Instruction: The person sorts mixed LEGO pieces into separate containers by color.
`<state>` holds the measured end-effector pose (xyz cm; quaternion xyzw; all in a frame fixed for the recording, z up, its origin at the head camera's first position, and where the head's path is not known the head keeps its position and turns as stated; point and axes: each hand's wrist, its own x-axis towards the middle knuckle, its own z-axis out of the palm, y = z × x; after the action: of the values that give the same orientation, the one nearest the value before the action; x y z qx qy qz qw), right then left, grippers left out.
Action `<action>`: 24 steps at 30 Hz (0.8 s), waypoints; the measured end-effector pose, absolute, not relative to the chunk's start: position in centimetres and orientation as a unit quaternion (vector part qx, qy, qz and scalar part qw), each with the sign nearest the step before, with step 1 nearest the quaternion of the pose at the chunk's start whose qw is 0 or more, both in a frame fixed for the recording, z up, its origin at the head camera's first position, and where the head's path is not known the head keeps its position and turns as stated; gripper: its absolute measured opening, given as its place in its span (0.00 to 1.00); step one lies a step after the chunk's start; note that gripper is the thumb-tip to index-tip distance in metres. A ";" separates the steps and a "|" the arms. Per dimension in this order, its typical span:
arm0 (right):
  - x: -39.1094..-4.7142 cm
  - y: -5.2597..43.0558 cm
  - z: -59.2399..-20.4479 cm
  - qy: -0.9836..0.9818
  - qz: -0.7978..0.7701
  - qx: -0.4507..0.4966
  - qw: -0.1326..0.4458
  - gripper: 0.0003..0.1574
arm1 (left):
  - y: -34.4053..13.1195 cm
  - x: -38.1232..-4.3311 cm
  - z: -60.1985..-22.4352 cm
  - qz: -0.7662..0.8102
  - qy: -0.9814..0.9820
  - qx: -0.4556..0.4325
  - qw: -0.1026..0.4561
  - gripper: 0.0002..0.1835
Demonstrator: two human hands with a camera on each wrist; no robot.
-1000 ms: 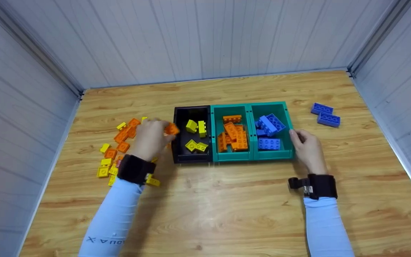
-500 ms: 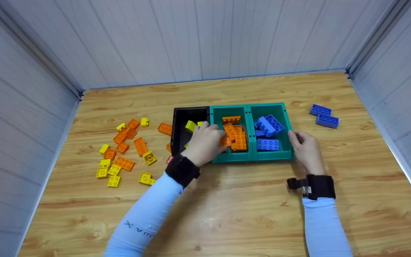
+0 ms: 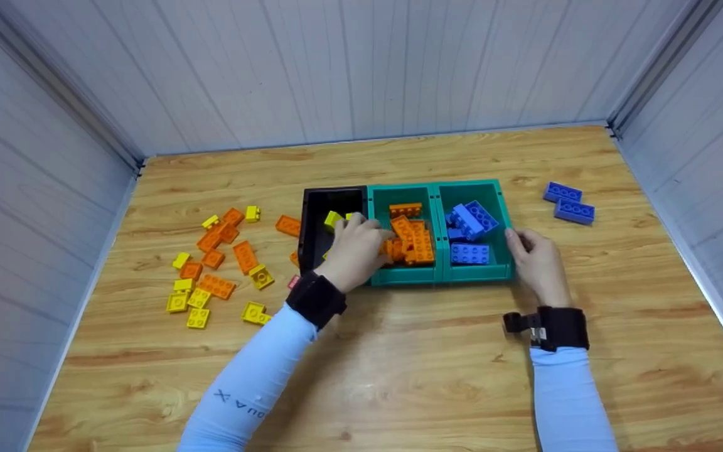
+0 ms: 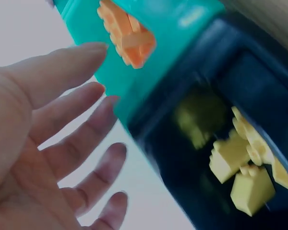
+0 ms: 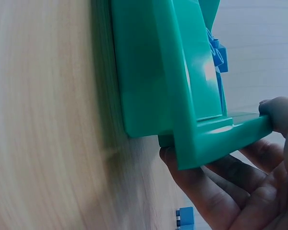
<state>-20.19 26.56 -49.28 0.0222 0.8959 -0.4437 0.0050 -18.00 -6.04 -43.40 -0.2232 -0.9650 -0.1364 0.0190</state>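
My left hand (image 3: pixel 359 246) is above the border between the black bin (image 3: pixel 303 229) and the middle green bin (image 3: pixel 404 276). In the left wrist view its fingers are spread apart with nothing between them. Orange bricks (image 3: pixel 423 242) lie piled in the middle bin, just beyond the fingertips. Yellow bricks (image 4: pixel 252 189) sit in the black bin, partly hidden by this hand in the head view. At the right side, my right hand (image 3: pixel 540 263) pinches the rim of the right green bin (image 5: pixel 182 72), thumb on top and fingers underneath. Blue bricks (image 3: pixel 469 253) rest inside that bin.
Loose orange bricks (image 3: pixel 217 286) and yellow bricks (image 3: pixel 198 317) are scattered on the wooden table (image 3: pixel 399 376) left of the bins. A small red piece (image 3: pixel 294 282) lies by the black bin. Two blue bricks (image 3: pixel 575 211) lie at the right. Pale panels enclose the table.
My left hand moved right from the scattered bricks, carrying an orange brick into the middle green bin, and let it go there. The right hand stays on the right bin's rim.
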 end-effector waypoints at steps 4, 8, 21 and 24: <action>-20.2 26.3 -49.2 0.895 -0.446 0.017 0.002 0.39 | -9.5 -17.7 -43.0 -0.177 -0.962 -0.197 0.063 0.13; -20.3 26.1 -49.1 0.895 -0.446 0.011 -0.003 0.38 | -13.8 -17.3 -42.9 -0.190 -0.966 -0.148 0.090 0.11; -20.1 26.5 -49.1 0.902 -0.432 0.013 -0.005 0.38 | -25.5 -17.9 -45.0 -0.239 -0.968 0.036 -0.074 0.29; -20.0 26.5 -49.2 0.902 -0.431 0.016 -0.001 0.39 | -26.6 -18.1 -46.1 -0.241 -0.963 0.062 -0.108 0.33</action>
<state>-20.01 26.49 -49.24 0.0155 0.9022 -0.4311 -0.0014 -18.11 -26.61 -46.14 0.0617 -0.9626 -0.2407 -0.1079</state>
